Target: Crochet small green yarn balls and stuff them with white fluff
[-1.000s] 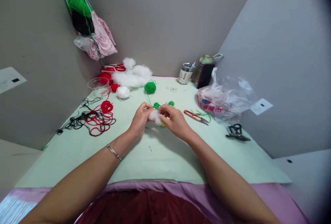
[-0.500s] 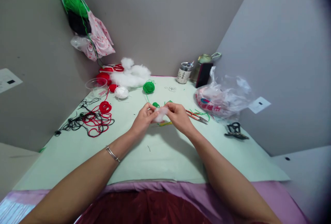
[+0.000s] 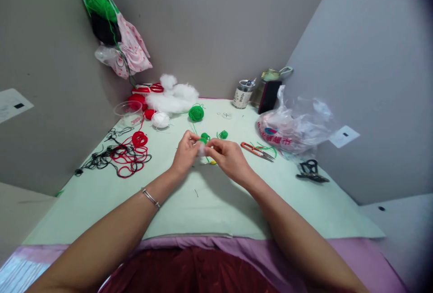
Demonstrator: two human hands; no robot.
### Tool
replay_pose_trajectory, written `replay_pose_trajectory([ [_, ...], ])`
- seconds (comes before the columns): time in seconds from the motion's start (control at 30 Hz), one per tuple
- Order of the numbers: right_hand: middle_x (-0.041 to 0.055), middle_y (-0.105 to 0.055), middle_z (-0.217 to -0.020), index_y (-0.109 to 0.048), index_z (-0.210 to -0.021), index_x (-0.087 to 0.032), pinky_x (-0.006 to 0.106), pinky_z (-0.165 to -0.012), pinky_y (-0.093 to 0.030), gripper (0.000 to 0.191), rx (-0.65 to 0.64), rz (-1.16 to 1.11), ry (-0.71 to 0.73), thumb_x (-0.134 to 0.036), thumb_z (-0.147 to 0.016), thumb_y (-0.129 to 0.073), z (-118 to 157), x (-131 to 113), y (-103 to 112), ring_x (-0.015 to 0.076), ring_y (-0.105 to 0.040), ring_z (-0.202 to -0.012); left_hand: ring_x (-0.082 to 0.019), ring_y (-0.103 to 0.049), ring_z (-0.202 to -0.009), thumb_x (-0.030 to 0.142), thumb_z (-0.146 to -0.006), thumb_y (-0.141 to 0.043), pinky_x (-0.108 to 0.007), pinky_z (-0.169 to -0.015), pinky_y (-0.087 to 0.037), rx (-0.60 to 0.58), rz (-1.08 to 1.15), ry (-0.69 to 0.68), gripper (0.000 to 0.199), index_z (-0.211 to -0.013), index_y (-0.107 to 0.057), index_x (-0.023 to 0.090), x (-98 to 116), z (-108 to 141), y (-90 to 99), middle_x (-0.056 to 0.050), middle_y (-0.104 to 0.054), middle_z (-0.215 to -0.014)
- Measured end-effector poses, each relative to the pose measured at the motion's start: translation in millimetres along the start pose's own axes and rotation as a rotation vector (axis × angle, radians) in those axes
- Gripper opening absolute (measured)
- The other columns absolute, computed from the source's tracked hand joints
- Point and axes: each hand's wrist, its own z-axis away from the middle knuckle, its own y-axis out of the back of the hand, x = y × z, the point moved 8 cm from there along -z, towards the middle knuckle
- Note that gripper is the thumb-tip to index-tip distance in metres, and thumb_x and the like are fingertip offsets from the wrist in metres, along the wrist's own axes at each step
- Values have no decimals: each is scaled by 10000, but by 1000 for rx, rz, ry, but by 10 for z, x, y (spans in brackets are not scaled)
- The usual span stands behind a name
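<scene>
My left hand [image 3: 185, 152] is closed on a small green crocheted piece [image 3: 203, 140] above the middle of the table. Right beside it, my right hand [image 3: 227, 157] pinches a tuft of white stuffing [image 3: 202, 150] against that piece. Two small green pieces lie just beyond my fingers, one [image 3: 205, 136] behind the left fingertips and another [image 3: 223, 135] behind the right hand. Below the hands a yellow-handled hook [image 3: 213, 162] rests on the table, partly hidden.
Orange snips [image 3: 257, 152] and a black hair clip [image 3: 311, 171] lie right. Behind stand a pen cup [image 3: 242, 94], phone [image 3: 269, 97] and plastic bag [image 3: 291, 128]. A green ball [image 3: 196, 113], white stuffing [image 3: 174, 98] and tangled yarn [image 3: 125, 155] sit back and left.
The white stuffing between my hands looks smaller and sits lower, and a green piece now shows at my left fingertips. My right hand has shifted slightly, uncovering the green piece behind it.
</scene>
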Motion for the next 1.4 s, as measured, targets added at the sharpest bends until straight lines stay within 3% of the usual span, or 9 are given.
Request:
replay_pose_trajectory([
  [0.1,32,-670,-883,-674,-727,-214,313,-786,-403,135,70,-39,66,-257,-854,-687,-46,-4,146,188,-586,-859,-132,-593,-548,403,-768,-744,-273,-599,-511,-81,34,87,333,-907,-491,237,-50,22,-83,61,-619,-665],
  [0.17,56,-695,-993,-652,-700,-209,317,-813,-443,192,50,-230,104,-308,-857,-702,-65,-6,174,199,-618,-942,-139,-599,-529,417,-762,-756,-291,-596,-533,-131,42,127,348,-931,-516,230,-63,50,-146,51,-644,-663],
  [0.3,33,-704,-957,-578,-778,-218,290,-604,-446,223,-62,-607,5,-392,-866,-686,-79,82,83,133,-584,-644,-133,-612,-585,396,-757,-785,-240,-582,-487,-145,43,141,314,-888,-571,208,-40,81,-179,28,-667,-677],
  [0.43,2,-681,-995,-584,-977,-232,276,-598,-402,188,58,-288,47,-316,-846,-691,-81,116,142,98,-483,-589,-99,-542,-542,358,-747,-781,-205,-550,-420,-48,44,114,282,-841,-556,217,-20,53,-67,63,-610,-628],
  [0.57,-17,-618,-779,-609,-819,-210,279,-637,-358,148,2,-10,60,-333,-896,-637,-98,159,42,123,-466,-643,-118,-581,-560,360,-755,-773,-234,-585,-465,-1,40,91,293,-845,-526,229,-55,26,-10,61,-622,-664],
  [0.77,-40,-513,-602,-566,-672,-206,273,-582,-306,269,-24,25,-18,-349,-896,-611,-138,282,-11,127,-431,-591,-124,-608,-628,330,-762,-809,-232,-609,-479,-18,30,65,321,-866,-523,228,-112,45,-71,62,-602,-705],
  [1.0,-55,-444,-568,-547,-643,-210,273,-601,-264,194,47,124,-43,-203,-828,-606,-116,254,114,126,-385,-580,-148,-646,-739,504,-817,-772,-272,-696,-533,-134,60,116,374,-887,-542,218,-73,80,-173,17,-655,-811],
  [1.2,-30,-550,-647,-631,-782,-205,272,-641,-303,175,-57,142,11,-246,-930,-548,-86,164,93,141,-444,-623,-147,-634,-636,424,-747,-827,-260,-625,-468,-146,-4,118,401,-927,-532,221,-85,35,-105,34,-659,-730],
  [1.4,-25,-562,-680,-594,-740,-204,271,-658,-311,212,-153,148,35,-214,-938,-520,-50,66,-64,145,-484,-663,-105,-533,-649,158,-673,-766,-225,-620,-410,-13,-64,-4,275,-814,-536,213,-76,-71,-9,70,-559,-709],
])
